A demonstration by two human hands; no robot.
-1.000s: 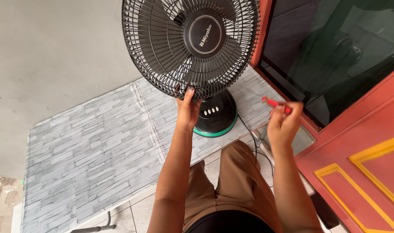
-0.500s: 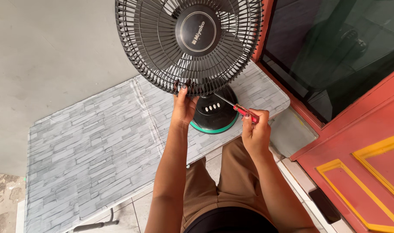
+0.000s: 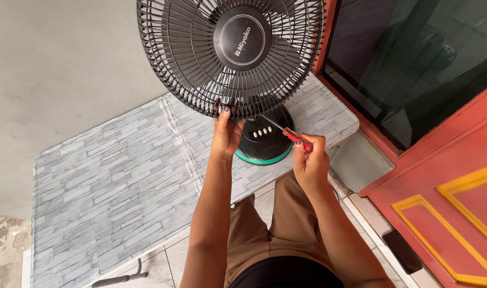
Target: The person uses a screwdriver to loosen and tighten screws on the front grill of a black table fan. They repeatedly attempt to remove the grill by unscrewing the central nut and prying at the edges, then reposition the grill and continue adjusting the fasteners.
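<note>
A black desk fan [image 3: 227,53] with a round wire grille stands on a table covered with a grey stone-pattern sheet [image 3: 120,181]. Its round black base [image 3: 264,141] has a green rim and a row of white buttons. My left hand [image 3: 227,133] grips the bottom rim of the grille. My right hand [image 3: 309,160] holds a red-handled screwdriver [image 3: 294,137], its metal tip pointing up-left at the lower edge of the grille, close to my left fingers.
A red door frame with dark glass [image 3: 414,64] rises at the right, beside a red door with yellow trim [image 3: 451,202]. A grey wall [image 3: 56,64] is behind the table. My brown trousers [image 3: 275,229] and a pale tiled floor show below.
My right hand has brought the screwdriver from out at the right in to the bottom of the grille. The left hand has stayed on the rim.
</note>
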